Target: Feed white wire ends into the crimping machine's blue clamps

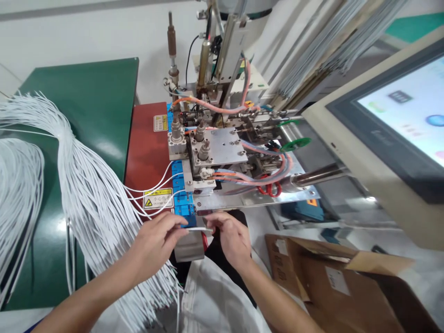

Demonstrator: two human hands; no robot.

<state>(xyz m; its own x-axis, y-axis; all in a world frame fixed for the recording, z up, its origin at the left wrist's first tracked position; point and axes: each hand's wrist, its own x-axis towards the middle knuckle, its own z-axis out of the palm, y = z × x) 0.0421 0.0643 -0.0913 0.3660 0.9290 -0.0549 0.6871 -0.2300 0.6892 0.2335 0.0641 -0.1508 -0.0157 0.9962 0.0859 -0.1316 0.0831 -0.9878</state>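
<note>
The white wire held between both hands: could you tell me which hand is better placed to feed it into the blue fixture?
Probably the left hand: it pinches the white wire directly below the blue fixture.

**White wire held level at the front of the machine**

A short length of thin white wire [200, 229] is pinched at both ends, between the fingertips of the left hand [157, 240] at its 9 o'clock end and those of the right hand [231, 238] at its 3 o'clock end. It is stretched almost horizontal, straight and taut. It is positioned just at 6 o'clock of the blue fixture [182, 199], close to its front edge; contact cannot be told. The wire's ends are hidden by the fingers. A thick bundle of white wires [93, 203] of the same kind is draped at 9 o'clock of the left hand, its loose ends hanging toward 6 o'clock.
</note>
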